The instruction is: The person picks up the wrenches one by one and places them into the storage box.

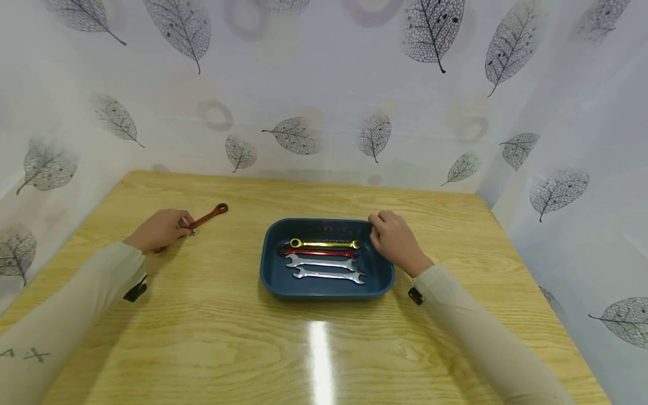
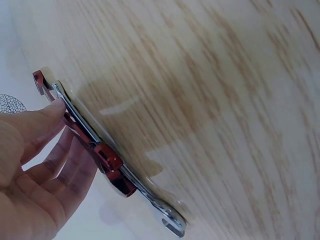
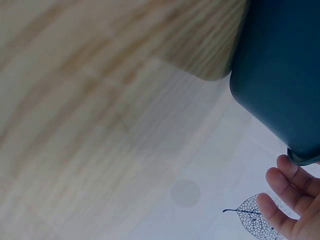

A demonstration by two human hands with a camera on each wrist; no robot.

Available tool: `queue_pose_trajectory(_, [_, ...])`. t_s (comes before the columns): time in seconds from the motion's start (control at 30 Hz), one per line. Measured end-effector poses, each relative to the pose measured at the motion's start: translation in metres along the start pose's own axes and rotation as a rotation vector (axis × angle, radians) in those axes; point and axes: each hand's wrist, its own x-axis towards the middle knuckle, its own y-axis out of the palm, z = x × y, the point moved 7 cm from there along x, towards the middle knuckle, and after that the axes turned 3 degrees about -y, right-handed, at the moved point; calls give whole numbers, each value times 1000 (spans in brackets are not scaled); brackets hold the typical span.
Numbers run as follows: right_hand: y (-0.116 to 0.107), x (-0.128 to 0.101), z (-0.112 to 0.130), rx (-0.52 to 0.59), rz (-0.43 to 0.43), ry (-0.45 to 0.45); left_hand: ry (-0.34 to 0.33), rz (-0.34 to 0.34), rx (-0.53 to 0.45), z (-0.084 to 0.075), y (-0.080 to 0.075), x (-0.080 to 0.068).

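Note:
My left hand pinches a small bundle of wrenches at the left of the table. A red wrench points to the back right from it, and in the left wrist view a silver wrench lies alongside red metal. How many red ones there are is partly hidden. At the far right corner of a blue box, my right hand grips the rim; its fingers show outside the wall. Inside lie a yellow wrench, a red wrench and two silver wrenches.
The box stands mid-table on a wood-grain table. Behind and at both sides hangs a pale curtain with a leaf print. A bright light reflection lies on the tabletop in front of the box.

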Motion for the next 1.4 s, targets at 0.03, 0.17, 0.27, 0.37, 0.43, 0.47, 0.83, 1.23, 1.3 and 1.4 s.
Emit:
queue_pose_trajectory(0.03, [0,0,0,0,1,0,2,-1,-1,1,0,0])
queue_pose_trajectory(0.17, [0,1,0,0,2,-2,-1,-7,0,2,0,1])
queue_pose_trajectory(0.27, [-1,1,0,-4,3,-2,-4,-10,6,3,-1,1])
queue_pose_trajectory(0.37, [-1,1,0,-6,6,-2,-7,-13,10,4,-1,1])
queue_pose_trajectory(0.43, [-1,1,0,-9,6,-2,-8,-16,12,3,-1,1])
queue_pose_trajectory(0.47, [-1,2,0,-8,5,-2,-10,-18,13,3,-1,1])
queue_pose_trajectory(0.83, [-2,3,0,2,-1,3,-30,-10,29,0,-5,2])
queue_pose_trajectory(1.23, [0,0,0,-2,5,4,1,-24,16,1,1,2])
queue_pose_trajectory(1.3, [0,-1,1,-2,3,1,9,-27,19,1,2,1])
queue_pose_trajectory(1.4, [-1,-1,2,-5,-3,-7,18,-35,23,-1,1,-1])
